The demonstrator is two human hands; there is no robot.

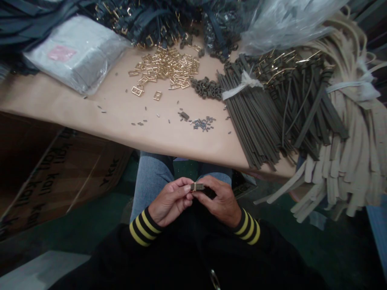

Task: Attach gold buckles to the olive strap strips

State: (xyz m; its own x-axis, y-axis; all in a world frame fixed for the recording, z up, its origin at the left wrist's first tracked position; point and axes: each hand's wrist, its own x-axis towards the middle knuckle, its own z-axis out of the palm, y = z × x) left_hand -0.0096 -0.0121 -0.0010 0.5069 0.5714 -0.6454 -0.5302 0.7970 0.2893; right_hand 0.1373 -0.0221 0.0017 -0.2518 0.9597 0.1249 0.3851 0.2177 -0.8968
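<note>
Over my lap, both hands pinch a short dark olive strap piece (199, 187) with a bit of gold metal on it, which looks like a buckle. My left hand (172, 198) grips its left end between thumb and fingers. At the right end, the thumb and fingertips of my right hand (222, 199) close on the same piece. The fingers hide much of it. On the table in front lie a small heap of tiny grey metal pieces (204, 123), a small olive piece (184, 115) and a pile of gold buckles (169, 66).
Olive strap loops (207, 88) lie beside a tied bundle of olive straps (250, 117). Beige straps (338, 161) hang over the right table edge. A plastic-wrapped packet (78, 52) and dark blue straps (33, 16) lie back left. Cardboard boxes (87, 173) stand below left.
</note>
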